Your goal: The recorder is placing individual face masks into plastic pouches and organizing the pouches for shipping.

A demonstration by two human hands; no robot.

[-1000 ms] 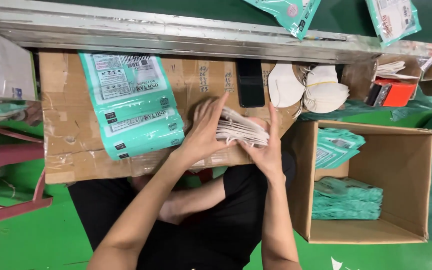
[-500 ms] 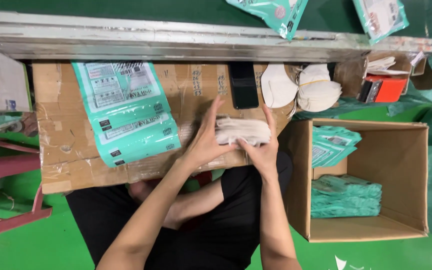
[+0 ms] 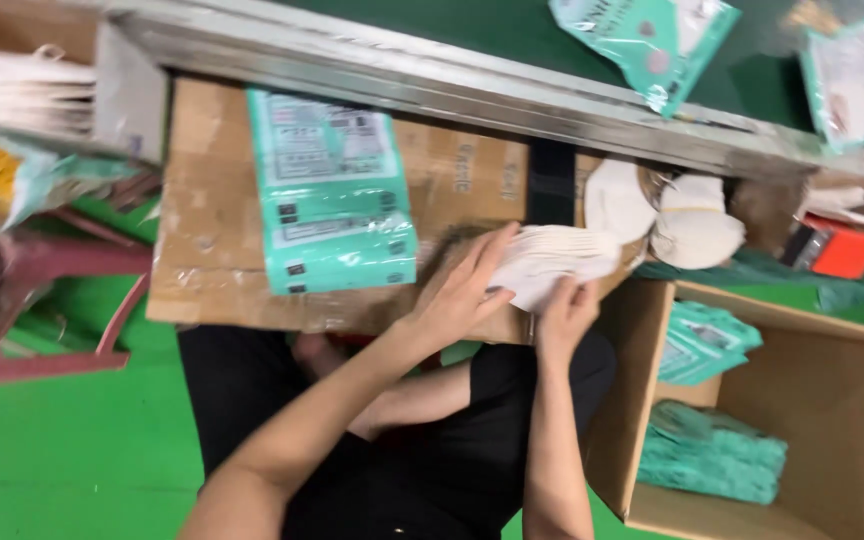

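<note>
Both my hands hold a stack of flat white masks (image 3: pixel 562 262) over a cardboard work surface (image 3: pixel 207 210). My left hand (image 3: pixel 462 290) presses on the stack's near side, fingers spread along it. My right hand (image 3: pixel 564 312) grips the stack from below at its lower edge. A teal printed bag (image 3: pixel 332 195) lies flat on the cardboard to the left of my hands.
An open cardboard box (image 3: pixel 812 400) at right holds teal packets. White cup-shaped masks (image 3: pixel 692 225) and a black phone (image 3: pixel 550 185) sit beyond the stack. A metal rail (image 3: pixel 432 75) borders a dark belt carrying teal packets (image 3: pixel 652 35). A pink stool (image 3: pixel 32 290) stands at left.
The view has shifted and tilted. My hands have squared up the mask stack and lifted it slightly to the right; the left hand now lies along its side.
</note>
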